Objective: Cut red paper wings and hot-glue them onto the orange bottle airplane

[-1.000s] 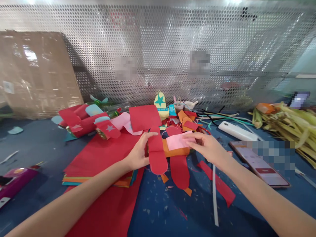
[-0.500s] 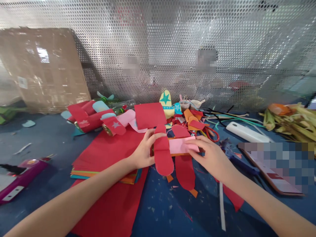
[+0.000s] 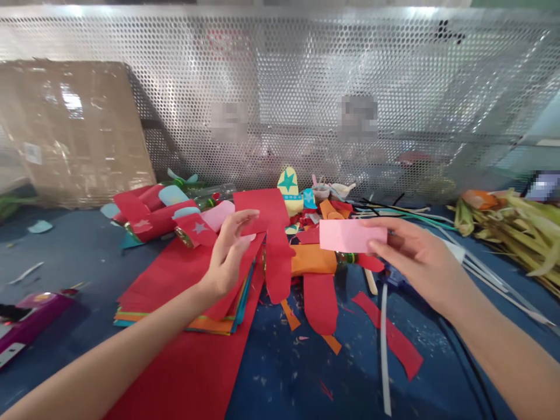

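My right hand [image 3: 413,254] pinches a pink paper strip [image 3: 345,235] by its right end and holds it up in the air. Below and behind the strip lies a small plastic bottle wrapped in orange paper [image 3: 312,260], its neck pointing right. Red paper pieces with rounded ends [image 3: 278,265] lie across and under the bottle. My left hand [image 3: 227,254] hovers over a stack of coloured paper sheets [image 3: 175,280], fingers apart and holding nothing.
Red-wrapped bottles [image 3: 153,213] lie at the back left, before a cardboard sheet [image 3: 79,134]. A purple tool [image 3: 35,321] is at far left. Dry husks [image 3: 507,227], a white strip [image 3: 385,350] and a red scrap [image 3: 389,335] lie on the right. Perforated metal [image 3: 280,87] stands behind.
My left hand has let go of the red paper piece and moved left. My right hand has lifted the pink strip off the orange-wrapped bottle. The flat tablet-like thing at right no longer shows.
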`<control>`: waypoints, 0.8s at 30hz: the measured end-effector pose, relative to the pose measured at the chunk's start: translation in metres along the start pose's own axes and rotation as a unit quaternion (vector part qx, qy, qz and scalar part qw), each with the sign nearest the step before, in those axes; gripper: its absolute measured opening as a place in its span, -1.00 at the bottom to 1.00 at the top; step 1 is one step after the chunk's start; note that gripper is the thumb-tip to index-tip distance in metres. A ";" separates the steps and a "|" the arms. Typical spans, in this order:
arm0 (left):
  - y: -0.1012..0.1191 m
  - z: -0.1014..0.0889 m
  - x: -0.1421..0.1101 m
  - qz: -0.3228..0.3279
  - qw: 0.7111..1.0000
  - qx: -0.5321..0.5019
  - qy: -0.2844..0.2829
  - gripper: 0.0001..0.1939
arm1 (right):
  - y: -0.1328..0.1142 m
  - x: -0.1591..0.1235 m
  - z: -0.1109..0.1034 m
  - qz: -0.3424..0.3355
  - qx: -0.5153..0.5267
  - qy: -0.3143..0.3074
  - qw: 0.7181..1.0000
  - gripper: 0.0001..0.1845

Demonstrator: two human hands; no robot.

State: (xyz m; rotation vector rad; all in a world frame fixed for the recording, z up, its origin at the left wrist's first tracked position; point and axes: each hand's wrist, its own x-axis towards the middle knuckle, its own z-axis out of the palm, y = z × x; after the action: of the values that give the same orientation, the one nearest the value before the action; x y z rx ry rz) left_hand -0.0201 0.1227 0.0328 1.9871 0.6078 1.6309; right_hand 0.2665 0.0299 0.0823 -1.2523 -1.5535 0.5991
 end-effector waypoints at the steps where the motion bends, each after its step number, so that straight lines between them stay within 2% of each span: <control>1: 0.011 0.002 0.001 0.009 1.000 0.003 -0.005 -0.67 | -0.004 -0.003 0.000 -0.007 0.003 -0.006 1.000 -0.77; 2: 0.023 0.004 0.000 0.019 0.999 0.015 -0.033 -0.64 | -0.008 -0.007 0.002 -0.017 0.003 -0.014 1.000 -0.79; 6: 0.065 0.014 -0.008 0.094 0.977 0.084 -0.174 -0.24 | -0.025 -0.022 0.012 -0.055 -0.009 -0.057 0.997 -0.85; 7: 0.072 0.017 -0.011 0.110 0.970 0.093 -0.198 -0.22 | -0.030 -0.026 0.015 -0.063 -0.011 -0.061 0.996 -0.85; 9: 0.082 0.020 -0.015 0.124 0.963 0.096 -0.219 -0.33 | -0.037 -0.032 0.020 -0.076 -0.015 -0.066 0.995 -0.84; 13: 0.092 0.021 -0.017 0.129 0.969 0.079 -0.197 -0.61 | -0.043 -0.038 0.024 -0.071 0.006 -0.088 0.994 -0.80; 15: 0.095 0.020 -0.015 0.140 0.970 0.090 -0.176 -0.66 | -0.042 -0.038 0.024 -0.052 0.027 -0.109 0.992 -0.80; 18: 0.097 0.017 -0.011 0.151 0.971 0.096 -0.161 -0.66 | -0.042 -0.038 0.023 -0.048 0.018 -0.141 0.989 -0.70; 21: 0.096 0.016 -0.009 0.163 0.971 0.087 -0.151 -0.66 | -0.043 -0.038 0.022 -0.104 -0.035 -0.101 0.989 -0.73; 24: 0.097 0.014 -0.010 0.164 0.973 0.093 -0.134 -0.67 | -0.042 -0.039 0.022 -0.144 -0.041 -0.050 0.987 -0.80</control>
State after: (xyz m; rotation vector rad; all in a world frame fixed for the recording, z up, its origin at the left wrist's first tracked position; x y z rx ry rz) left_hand -0.0049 0.0397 0.0841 2.5029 0.3540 1.4849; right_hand 0.2275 -0.0152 0.0945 -1.0433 -1.8200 0.4195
